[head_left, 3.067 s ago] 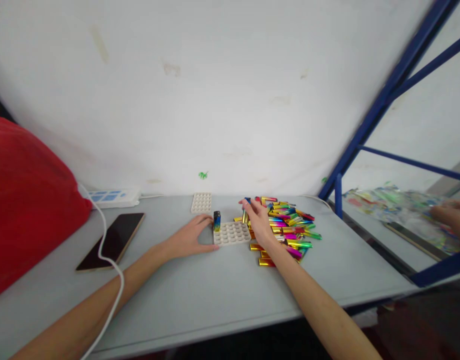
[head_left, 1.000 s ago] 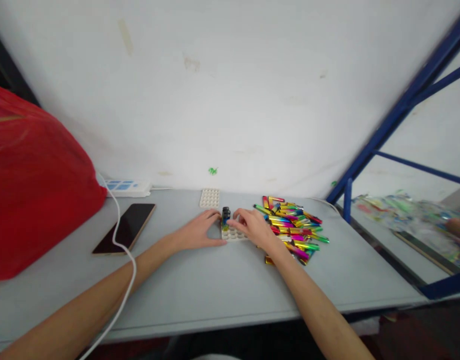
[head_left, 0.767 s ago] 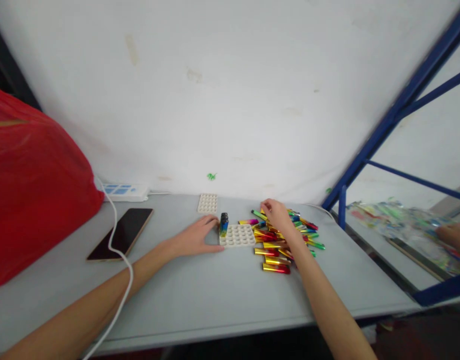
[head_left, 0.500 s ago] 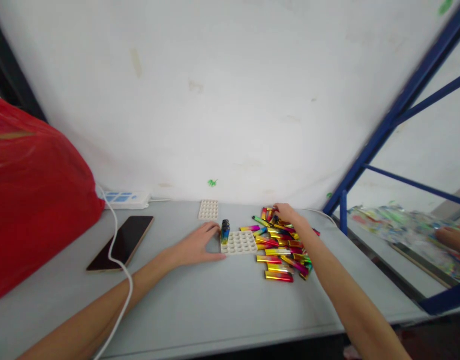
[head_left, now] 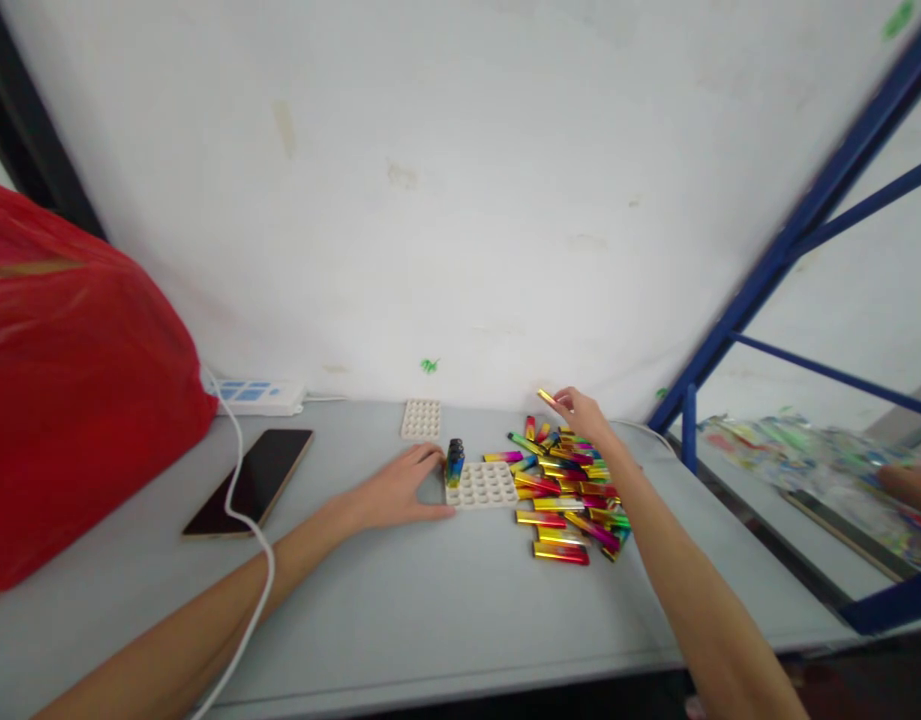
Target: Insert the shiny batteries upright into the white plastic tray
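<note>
My left hand lies on the table at the left side of a white tray with rows of round holes. Its thumb and fingers are spread about the tray's left corners. A few blue-and-yellow lighters with dark tops stand upright in the tray's left column. Above the far side of a loose pile of shiny lighters, my right hand is raised, pinching a gold lighter by one end. The pile, in red, yellow, green and purple, lies just right of the tray.
A second white holed tray lies near the wall. To the left are a phone, a white cable, a power strip and a red bag. A blue metal frame borders the right; beyond it another person's hand shows.
My right hand has risen from the back of the pile with a gold lighter in its fingers. My left hand stays by the tray. The view has shifted slightly.
</note>
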Demonstrator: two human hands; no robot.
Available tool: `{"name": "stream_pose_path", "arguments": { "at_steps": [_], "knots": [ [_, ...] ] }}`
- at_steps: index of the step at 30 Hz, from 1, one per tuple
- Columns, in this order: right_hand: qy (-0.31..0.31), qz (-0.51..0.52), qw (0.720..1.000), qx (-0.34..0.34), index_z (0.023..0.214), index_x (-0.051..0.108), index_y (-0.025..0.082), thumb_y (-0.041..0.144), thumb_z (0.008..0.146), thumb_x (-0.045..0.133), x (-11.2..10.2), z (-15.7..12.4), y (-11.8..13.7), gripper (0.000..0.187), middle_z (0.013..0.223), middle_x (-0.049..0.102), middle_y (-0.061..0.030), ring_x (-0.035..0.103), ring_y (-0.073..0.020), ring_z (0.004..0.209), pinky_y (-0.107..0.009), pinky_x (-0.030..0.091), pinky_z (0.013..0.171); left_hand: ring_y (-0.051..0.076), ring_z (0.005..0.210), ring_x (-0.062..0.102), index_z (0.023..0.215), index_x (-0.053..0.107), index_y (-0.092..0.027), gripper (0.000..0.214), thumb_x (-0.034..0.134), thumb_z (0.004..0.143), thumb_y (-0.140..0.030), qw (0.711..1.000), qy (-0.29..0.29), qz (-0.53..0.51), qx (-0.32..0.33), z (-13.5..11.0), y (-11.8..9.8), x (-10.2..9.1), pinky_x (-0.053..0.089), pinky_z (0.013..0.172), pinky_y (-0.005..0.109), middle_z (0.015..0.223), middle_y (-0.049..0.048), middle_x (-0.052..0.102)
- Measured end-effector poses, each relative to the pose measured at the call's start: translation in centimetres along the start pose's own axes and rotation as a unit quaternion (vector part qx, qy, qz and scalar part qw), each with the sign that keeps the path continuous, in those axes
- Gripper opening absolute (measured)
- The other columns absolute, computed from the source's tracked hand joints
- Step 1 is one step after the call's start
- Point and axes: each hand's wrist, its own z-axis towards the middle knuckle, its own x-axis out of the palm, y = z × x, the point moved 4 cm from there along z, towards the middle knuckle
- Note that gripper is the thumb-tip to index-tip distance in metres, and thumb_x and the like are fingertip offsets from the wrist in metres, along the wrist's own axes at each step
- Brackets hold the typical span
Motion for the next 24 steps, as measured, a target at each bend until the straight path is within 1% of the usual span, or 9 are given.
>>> {"name": "stream_pose_path", "arguments": {
  "at_steps": [3, 4, 6, 9, 11, 14, 19, 22, 24],
  "knots": [
    [-0.03, 0.134, 0.99, -0.015, 0.121, 0.067, 0.02, 0.047, 0.105, 0.054, 0.0, -1.9, 2.1, 0.034, 0.119, 0.076, -0.011, 0.076, -0.0191, 0.09, -0.033, 0.061, 0.08, 0.037, 0.134, 0.061, 0.133, 0.063, -0.021, 0.067, 0.08, 0.085, -0.065, 1.0, 0.001, 0.002, 0.005, 0.0, 0.0, 0.0, 0.05, 0.118, 0.048, 0.141, 0.0157, 0.064],
    [-0.037, 0.24, 0.97, -0.023, 0.12, 0.069, 0.021, 0.052, 0.101, 0.06, 0.2, -2.6, 3.0, 0.037, 0.117, 0.076, -0.0095, 0.075, -0.0184, 0.085, -0.033, 0.061, 0.077, 0.037, 0.134, 0.061, 0.133, 0.063, -0.021, 0.068, 0.08, 0.086, -0.066, 1.0, 0.001, 0.003, 0.007, 0.0, 0.0, 0.0, 0.049, 0.119, 0.048, 0.141, 0.0153, 0.064],
    [-0.041, 0.42, 0.906, -0.025, 0.115, 0.073, 0.023, 0.055, 0.085, 0.081, 0.8, -4.2, 5.1, 0.044, 0.106, 0.077, -0.0046, 0.07, -0.0163, 0.076, -0.031, 0.06, 0.069, 0.037, 0.134, 0.061, 0.133, 0.063, -0.022, 0.068, 0.079, 0.085, -0.067, 1.0, -0.001, 0.003, 0.007, 0.0, 0.0, 0.0, 0.049, 0.119, 0.048, 0.141, 0.0152, 0.064],
    [-0.031, 0.574, 0.818, 0.01, 0.113, 0.076, 0.026, 0.046, 0.073, 0.093, 2.4, -6.1, 8.0, 0.048, 0.099, 0.077, -0.0018, 0.068, -0.0149, 0.079, -0.028, 0.056, 0.069, 0.038, 0.134, 0.061, 0.134, 0.063, -0.021, 0.069, 0.08, 0.085, -0.066, 1.0, -0.002, 0.0, 0.005, 0.0, 0.1, 0.1, 0.049, 0.119, 0.05, 0.141, 0.0161, 0.064],
    [-0.013, 0.626, 0.779, 0.045, 0.108, 0.078, 0.025, 0.045, 0.071, 0.095, 3.9, -6.9, 9.4, 0.046, 0.095, 0.076, -0.0015, 0.068, -0.015, 0.082, -0.026, 0.054, 0.068, 0.038, 0.134, 0.061, 0.134, 0.063, -0.021, 0.069, 0.081, 0.085, -0.066, 1.0, 0.0, -0.005, 0.006, 0.0, 0.2, 0.1, 0.049, 0.119, 0.051, 0.142, 0.0164, 0.064],
    [0.029, 0.64, 0.765, 0.066, 0.101, 0.078, 0.024, 0.052, 0.072, 0.093, 5.9, -8.1, 11.0, 0.043, 0.086, 0.072, 0.0002, 0.065, -0.0146, 0.08, -0.025, 0.052, 0.067, 0.037, 0.132, 0.062, 0.134, 0.064, -0.021, 0.068, 0.081, 0.084, -0.065, 1.0, -0.003, -0.007, 0.012, 0.1, 0.2, 0.2, 0.05, 0.118, 0.052, 0.141, 0.0163, 0.065],
    [0.091, 0.645, 0.758, 0.028, 0.097, 0.065, 0.027, 0.065, 0.078, 0.087, 6.9, -10.1, 13.2, 0.048, 0.081, 0.065, 0.0043, 0.058, -0.0127, 0.065, -0.025, 0.05, 0.059, 0.035, 0.131, 0.062, 0.135, 0.062, -0.02, 0.069, 0.08, 0.086, -0.065, 1.0, 0.001, 0.004, 0.012, 0.1, 0.2, 0.3, 0.048, 0.119, 0.051, 0.14, 0.0159, 0.064],
    [0.132, 0.638, 0.758, 0.021, 0.102, 0.058, 0.029, 0.069, 0.083, 0.08, 7.1, -11.0, 14.2, 0.05, 0.066, 0.051, 0.0101, 0.037, -0.0088, 0.047, -0.02, 0.034, 0.045, 0.035, 0.131, 0.061, 0.134, 0.062, -0.019, 0.069, 0.08, 0.086, -0.065, 1.0, 0.004, 0.006, 0.01, 0.1, 0.2, 0.3, 0.049, 0.118, 0.049, 0.14, 0.0158, 0.064],
    [0.149, 0.622, 0.768, 0.041, 0.095, 0.057, 0.027, 0.076, 0.083, 0.076, 7.6, -11.4, 14.4, 0.054, 0.058, 0.037, 0.012, 0.022, -0.0072, 0.044, -0.019, 0.02, 0.041, 0.036, 0.132, 0.061, 0.134, 0.062, -0.019, 0.068, 0.08, 0.087, -0.065, 1.0, 0.003, 0.003, 0.011, 0.1, 0.1, 0.2, 0.049, 0.118, 0.05, 0.139, 0.0157, 0.064]
  ]
}}
